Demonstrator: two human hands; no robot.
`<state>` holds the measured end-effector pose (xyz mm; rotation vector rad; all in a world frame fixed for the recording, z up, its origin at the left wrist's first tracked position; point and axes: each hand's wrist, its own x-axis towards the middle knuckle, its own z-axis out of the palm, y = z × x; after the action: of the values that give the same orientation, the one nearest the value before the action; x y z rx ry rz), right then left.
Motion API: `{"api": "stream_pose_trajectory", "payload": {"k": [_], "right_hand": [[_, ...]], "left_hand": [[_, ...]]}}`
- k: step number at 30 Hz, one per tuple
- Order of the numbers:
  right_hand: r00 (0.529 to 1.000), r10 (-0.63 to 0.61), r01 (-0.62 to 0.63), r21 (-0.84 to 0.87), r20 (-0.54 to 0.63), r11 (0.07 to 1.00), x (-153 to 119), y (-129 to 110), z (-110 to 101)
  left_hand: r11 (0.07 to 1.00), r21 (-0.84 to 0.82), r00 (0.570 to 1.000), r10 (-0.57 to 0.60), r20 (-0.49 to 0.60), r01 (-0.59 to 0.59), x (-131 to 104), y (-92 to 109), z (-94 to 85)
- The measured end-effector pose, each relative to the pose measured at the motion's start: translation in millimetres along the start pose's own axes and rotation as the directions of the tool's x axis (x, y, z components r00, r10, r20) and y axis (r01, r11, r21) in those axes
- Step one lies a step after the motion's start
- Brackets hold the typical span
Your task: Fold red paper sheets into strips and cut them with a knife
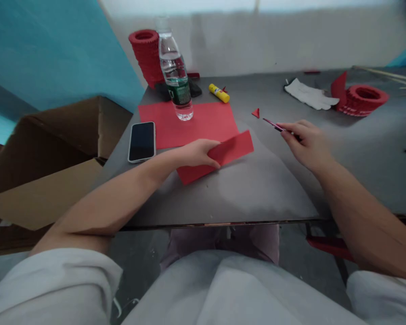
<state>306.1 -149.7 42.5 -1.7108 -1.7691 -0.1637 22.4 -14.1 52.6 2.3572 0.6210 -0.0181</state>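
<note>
In my left hand (203, 153) a strip of red paper (235, 148) is pinched between thumb and fingers. It looks folded, with a lower layer reaching toward the table's front edge. My right hand (306, 143) closes around a pair of scissors (274, 125), whose thin blades point up and left; most of the dark handle is hidden in the fingers. The blades are apart from the paper. A small red paper triangle (256, 113) lies just beyond their tip. Under and behind my left hand, a larger red sheet (203, 122) lies flat on the grey table (257, 194).
A water bottle (176, 76) stands on the sheet, with a phone (141, 141) to its left. Behind are red pleated rolls (145, 56) and a yellow glue stick (219, 93). A white glove (309, 94) and another red roll (363, 99) lie right. A cardboard box (61, 131) stands left.
</note>
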Motion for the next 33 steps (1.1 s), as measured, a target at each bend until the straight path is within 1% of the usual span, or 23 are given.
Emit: {"api": "stream_pose_trajectory", "payload": {"k": [1, 2, 3, 4, 5, 6, 8, 11, 12, 14, 18, 20, 22, 24, 26, 29, 33], "right_hand": [[1.0, -0.006, 0.006, 0.003, 0.009, 1.0, -3, -8, -6], [1.0, 0.002, -0.002, 0.006, -0.02, 1.0, -7, -17, -11], [1.0, 0.016, -0.016, 0.008, -0.012, 1.0, -13, -29, -15], [0.999, 0.038, -0.037, 0.016, -0.009, 0.999, -21, -41, -17], [0.998, 0.06, -0.06, 0.039, -0.015, 0.997, -30, -54, -18], [0.996, 0.084, -0.084, 0.054, 0.006, 0.995, -40, -66, -16], [0.993, 0.093, -0.098, 0.076, 0.07, 0.992, -61, -89, -8], [0.982, 0.072, -0.099, 0.154, 0.174, 0.983, -89, -113, 7], [0.982, 0.046, -0.079, 0.174, 0.185, 0.982, -96, -117, 11], [0.985, 0.039, -0.069, 0.179, 0.169, 0.981, -106, -122, 16], [0.991, 0.049, -0.061, 0.1, 0.121, 0.993, -116, -122, 17], [0.991, 0.021, -0.03, 0.065, 0.132, 0.997, -118, -122, 17], [0.991, 0.016, -0.019, 0.026, 0.135, 0.999, -119, -122, 17], [0.992, 0.023, -0.021, -0.013, 0.126, 1.0, -119, -123, 19], [0.994, 0.023, -0.019, -0.034, 0.109, 0.999, -120, -125, 21], [0.994, 0.004, 0.0, -0.036, 0.106, 0.999, -121, -126, 22], [0.996, -0.028, 0.028, -0.003, 0.083, 1.0, -123, -128, 24]], "left_hand": [[0.987, -0.157, 0.995, -0.032, -0.093, 0.017, 0, -4, 3.6], [0.948, -0.316, 0.983, -0.088, -0.163, 0.033, 1, -8, 7.3], [0.886, -0.46, 0.968, -0.155, -0.199, 0.048, 3, -11, 10.9], [0.815, -0.576, 0.951, -0.225, -0.213, 0.063, 5, -13, 14.1], [0.748, -0.66, 0.932, -0.288, -0.219, 0.076, 6, -15, 16.9], [0.692, -0.718, 0.915, -0.337, -0.223, 0.08, 8, -17, 19.1], [0.618, -0.784, 0.888, -0.39, -0.245, 0.055, 11, -20, 22.0], [0.563, -0.826, 0.869, -0.4, -0.291, -0.017, 13, -23, 24.2], [0.553, -0.832, 0.864, -0.401, -0.304, -0.036, 13, -23, 24.8], [0.541, -0.838, 0.851, -0.406, -0.334, -0.071, 13, -25, 25.9], [0.534, -0.836, 0.831, -0.403, -0.382, -0.126, 13, -27, 27.1], [0.542, -0.833, 0.824, -0.419, -0.381, -0.11, 14, -27, 26.7], [0.542, -0.837, 0.817, -0.451, -0.36, -0.069, 14, -26, 25.9], [0.523, -0.851, 0.814, -0.477, -0.331, -0.039, 15, -24, 25.0], [0.498, -0.866, 0.817, -0.482, -0.315, -0.04, 15, -23, 24.5], [0.494, -0.868, 0.817, -0.478, -0.322, -0.054, 14, -21, 24.6], [0.53, -0.847, 0.805, -0.494, -0.329, -0.021, 16, -22, 25.7]]}}
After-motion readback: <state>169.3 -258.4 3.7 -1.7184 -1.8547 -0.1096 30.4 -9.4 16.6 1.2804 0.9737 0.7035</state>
